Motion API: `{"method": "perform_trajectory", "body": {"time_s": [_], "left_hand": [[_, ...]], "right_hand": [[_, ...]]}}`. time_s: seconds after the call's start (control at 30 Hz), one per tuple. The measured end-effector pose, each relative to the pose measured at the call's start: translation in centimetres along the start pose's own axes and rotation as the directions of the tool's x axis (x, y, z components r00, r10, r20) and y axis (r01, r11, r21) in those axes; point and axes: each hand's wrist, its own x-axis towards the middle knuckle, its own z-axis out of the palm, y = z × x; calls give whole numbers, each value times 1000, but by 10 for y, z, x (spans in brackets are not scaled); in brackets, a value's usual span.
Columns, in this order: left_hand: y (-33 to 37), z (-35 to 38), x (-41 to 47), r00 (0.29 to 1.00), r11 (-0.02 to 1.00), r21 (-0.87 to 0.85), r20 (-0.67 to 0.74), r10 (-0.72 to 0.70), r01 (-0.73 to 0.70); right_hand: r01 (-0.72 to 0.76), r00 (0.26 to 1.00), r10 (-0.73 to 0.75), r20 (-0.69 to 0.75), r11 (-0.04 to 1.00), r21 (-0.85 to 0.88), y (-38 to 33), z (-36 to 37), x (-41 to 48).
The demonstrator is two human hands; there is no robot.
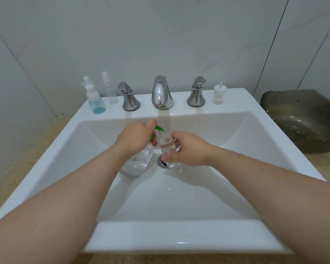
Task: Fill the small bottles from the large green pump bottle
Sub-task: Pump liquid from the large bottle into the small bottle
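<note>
left hand (135, 138) curled round the pump head of the large green pump bottle (136, 165), which stands in the sink (179, 235). right hand (188, 149) grips a small bottle (167, 147) at the nozzle (159, 128). small bottle likely light, stiff, slippery if wet: hold mid-body, mouth up.

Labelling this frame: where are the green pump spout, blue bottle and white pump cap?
green pump spout (159, 128): head view, middle of the spout.
blue bottle (98, 105): head view, lower body.
white pump cap (219, 92): head view, ribbed collar.
</note>
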Motion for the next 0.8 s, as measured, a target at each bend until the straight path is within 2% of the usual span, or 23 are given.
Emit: {"method": "perform_trajectory", "body": {"time_s": [0.33, 0.8], "left_hand": [[1, -2, -5, 1000, 1000, -7, -13, -27, 27], [0, 1, 0, 1000, 1000, -18, 19, 24, -23]], "right_hand": [[1, 1000, -1, -7, 1000, -2, -1, -2, -1], [3, 1000, -4, -17, 1000, -29, -1, -1, 0]]}}
